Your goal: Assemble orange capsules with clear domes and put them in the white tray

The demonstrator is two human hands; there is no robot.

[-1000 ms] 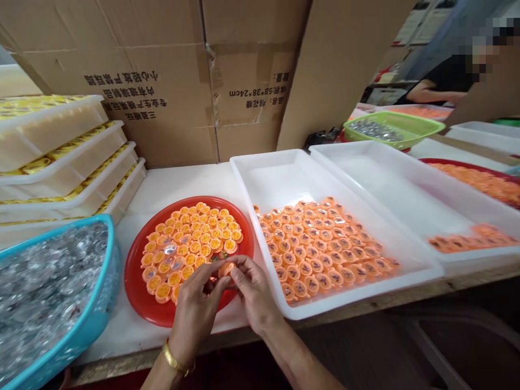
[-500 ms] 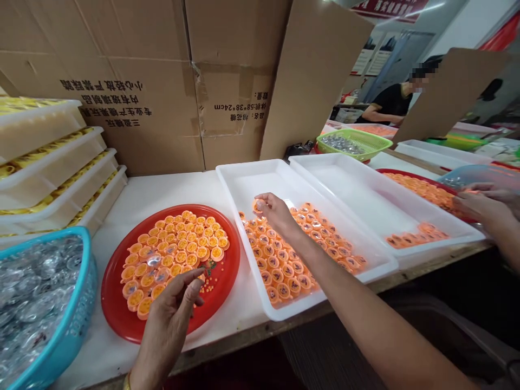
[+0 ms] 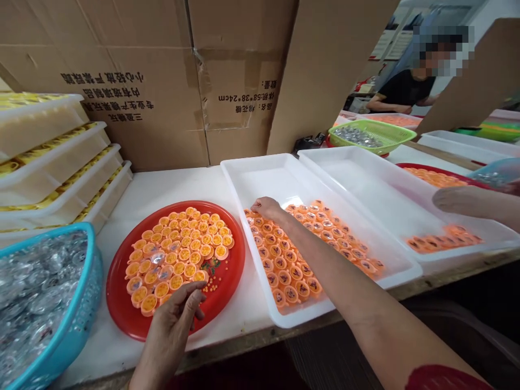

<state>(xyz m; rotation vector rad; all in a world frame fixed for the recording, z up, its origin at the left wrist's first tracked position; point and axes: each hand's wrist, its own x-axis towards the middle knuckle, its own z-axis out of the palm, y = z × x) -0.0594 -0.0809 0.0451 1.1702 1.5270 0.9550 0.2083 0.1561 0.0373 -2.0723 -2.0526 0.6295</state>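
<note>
My left hand (image 3: pixel 174 319) hovers over the near edge of a red round plate (image 3: pixel 227 281) covered with several small orange cups (image 3: pixel 179 254); its fingers are loosely curled and hold nothing visible. My right hand (image 3: pixel 266 207) reaches into the white tray (image 3: pixel 260 179), fingers pinched down at the far left end of the rows of sealed orange cups (image 3: pixel 300 254). Whether a cup is still between its fingers is hidden.
A blue basket of clear wrappers (image 3: pixel 44 303) stands at the left. Stacked white trays with yellow contents (image 3: pixel 60 162) sit behind it. Cardboard boxes (image 3: pixel 162 81) form the back wall. A second white tray (image 3: pixel 385 189), another person's hand (image 3: pixel 459 200) and a green basket (image 3: pixel 369 135) lie to the right.
My hands parted from a cup held over the red plate. My right hand carried it into the white tray and lowered onto the rows. My left hand stayed by the plate.
</note>
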